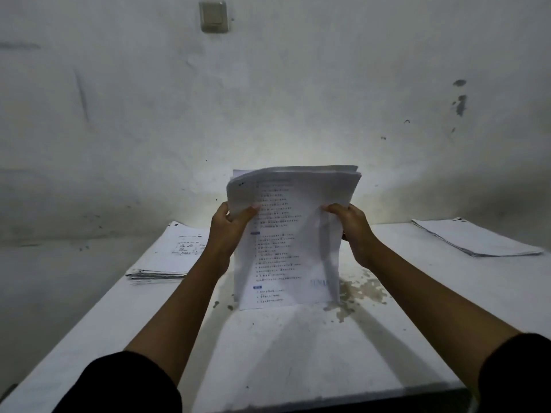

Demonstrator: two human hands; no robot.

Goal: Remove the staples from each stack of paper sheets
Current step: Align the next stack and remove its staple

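A thick stack of printed paper sheets [286,239] stands upright on its bottom edge in the middle of the white table [298,353]. My left hand [229,231] grips its left edge and my right hand [351,228] grips its right edge, thumbs on the front page. The top of the stack curls slightly toward me. A small dark mark, perhaps a staple, shows near the top left corner. A second stack of sheets [170,257] lies flat at the table's left. A third stack [474,236] lies flat at the far right.
A stained patch [357,296] marks the table just right of the upright stack. The grey wall [298,114] rises directly behind the table, with a switch plate [213,16] high up. The table's front edge runs near my sleeves.
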